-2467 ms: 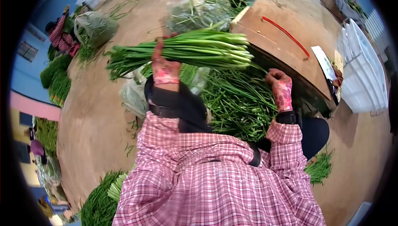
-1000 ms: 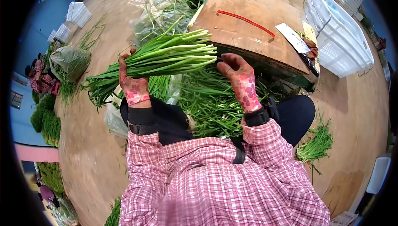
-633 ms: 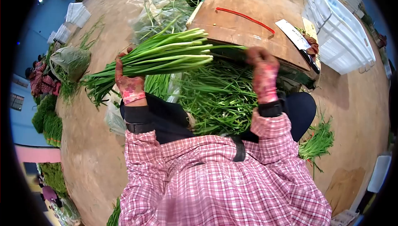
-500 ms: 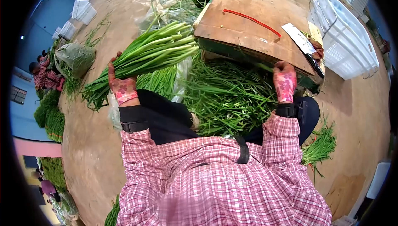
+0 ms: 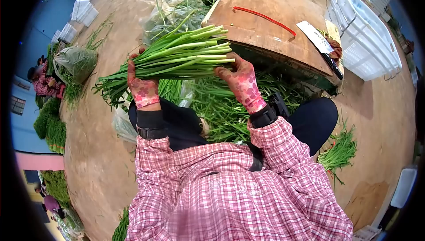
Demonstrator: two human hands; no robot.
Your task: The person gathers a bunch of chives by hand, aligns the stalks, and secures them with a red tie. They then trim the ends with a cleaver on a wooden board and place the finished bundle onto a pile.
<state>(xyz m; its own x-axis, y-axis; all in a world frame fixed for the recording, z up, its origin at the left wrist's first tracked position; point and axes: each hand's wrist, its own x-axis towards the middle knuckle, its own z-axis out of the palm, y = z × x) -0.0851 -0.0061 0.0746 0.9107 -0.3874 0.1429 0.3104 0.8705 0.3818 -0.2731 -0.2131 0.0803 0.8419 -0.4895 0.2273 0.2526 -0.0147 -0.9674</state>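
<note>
A bundle of garlic chives [image 5: 181, 57] lies across my left hand [image 5: 144, 84], which grips it near the leafy end. The pale stem ends point right, toward the wooden board. My right hand [image 5: 241, 79] touches those stem ends with its fingers pinched; whether a single stalk is between them I cannot make out. Both hands wear pink flowered fingerless gloves. Under the hands, between my knees, lies a heap of loose green stalks [image 5: 226, 112]. A red tie [image 5: 265, 20] and a cleaver [image 5: 318, 44] with a black handle rest on the wooden board [image 5: 248, 4].
White plastic crates [image 5: 365, 37] stand at the right beyond the board. Clear plastic bags [image 5: 161, 17] with greens lie ahead. A small tied bunch [image 5: 338, 152] is on the floor at right. Another person [image 5: 42, 79] sits at far left beside stacked greens.
My right hand has moved left from the heap beside the board to the stem ends of the bundle. The bundle has shifted slightly right in my left hand.
</note>
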